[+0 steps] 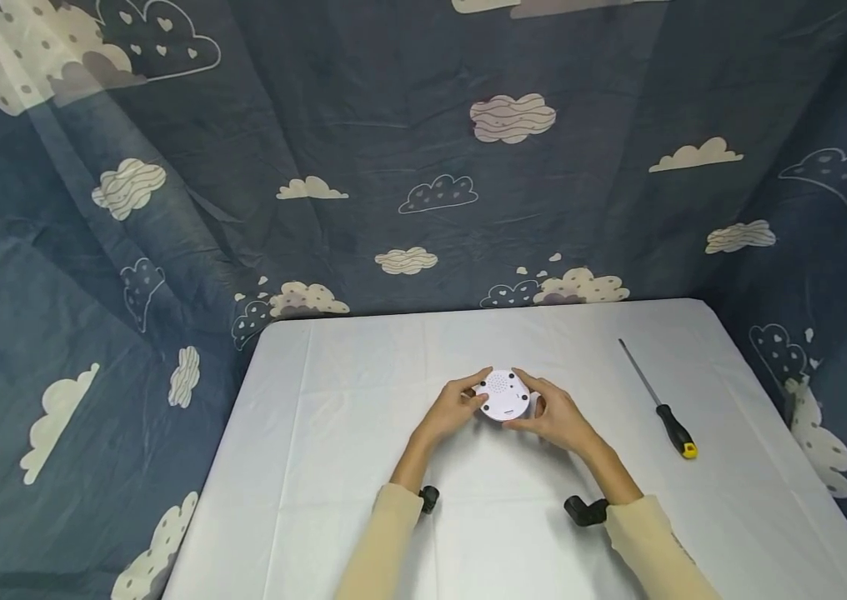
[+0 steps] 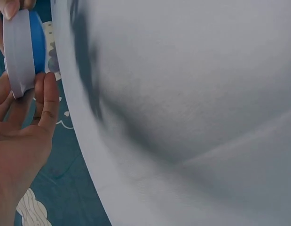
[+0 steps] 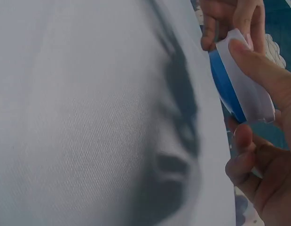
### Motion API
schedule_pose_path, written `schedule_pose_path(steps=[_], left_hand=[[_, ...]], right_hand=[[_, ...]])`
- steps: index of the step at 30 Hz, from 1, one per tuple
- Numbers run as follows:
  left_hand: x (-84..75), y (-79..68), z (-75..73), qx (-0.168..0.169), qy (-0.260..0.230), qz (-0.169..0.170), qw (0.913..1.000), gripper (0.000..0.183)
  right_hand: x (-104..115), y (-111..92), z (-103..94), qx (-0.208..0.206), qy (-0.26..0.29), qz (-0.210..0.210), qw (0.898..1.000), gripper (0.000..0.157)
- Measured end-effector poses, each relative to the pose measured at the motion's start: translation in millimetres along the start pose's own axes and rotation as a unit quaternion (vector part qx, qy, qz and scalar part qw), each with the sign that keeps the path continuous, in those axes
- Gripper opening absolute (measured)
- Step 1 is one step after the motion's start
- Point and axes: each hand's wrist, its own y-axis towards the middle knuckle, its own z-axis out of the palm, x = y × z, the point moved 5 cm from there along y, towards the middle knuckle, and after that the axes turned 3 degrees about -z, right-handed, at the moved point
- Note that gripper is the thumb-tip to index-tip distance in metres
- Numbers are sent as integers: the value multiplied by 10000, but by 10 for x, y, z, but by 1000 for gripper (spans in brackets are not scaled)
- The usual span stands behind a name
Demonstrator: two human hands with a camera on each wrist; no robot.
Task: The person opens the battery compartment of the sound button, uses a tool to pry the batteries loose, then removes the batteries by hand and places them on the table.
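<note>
Both hands hold a small round white device (image 1: 506, 395) above the table. Its face toward the head camera has a patch of small holes and several dark round spots near the rim. From the side, the left wrist view shows its white casing (image 2: 18, 52) with a blue layer (image 2: 37, 42) on the other face. My left hand (image 1: 453, 408) grips the left edge between thumb and fingers. On the opposite edge, my right hand (image 1: 557, 415) pinches it, the thumb lying along the white side in the right wrist view.
A screwdriver (image 1: 656, 398) with a black and yellow handle lies on the right side of the white-covered table (image 1: 348, 433). Dark blue cloth with cloud prints (image 1: 363, 133) hangs behind and at both sides. Small black wrist cameras (image 1: 585, 511) sit at the cuffs.
</note>
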Motion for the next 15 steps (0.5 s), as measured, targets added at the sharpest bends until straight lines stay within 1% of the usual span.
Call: schedule_pose_path(steps=[2,4,6,9,12,15], left_hand=[[-5,4,0,118,110,86,9998,51],[1,9,4,137,151,146,9997,50],[18,6,8,74,96,135,9998,50],[43,-3,16,-61,-124,95,9999,50],[47,-9,35,-52,-200,130,9997,57],[47,-18,48,6,-99,158,9998,68]], right_hand=[[-2,-5,5,-16,-83,10,10000,99],[-3,-9,15,-182,-192,52,9996,100],[-11,-13,38,-426,-340,184,9983,101],[-23,-11,79,-822,-593,390,9941,103],[-37,-8,104,-1110,-707,557,9897,102],[-45,4,118,-1156,-764,558,9888,102]])
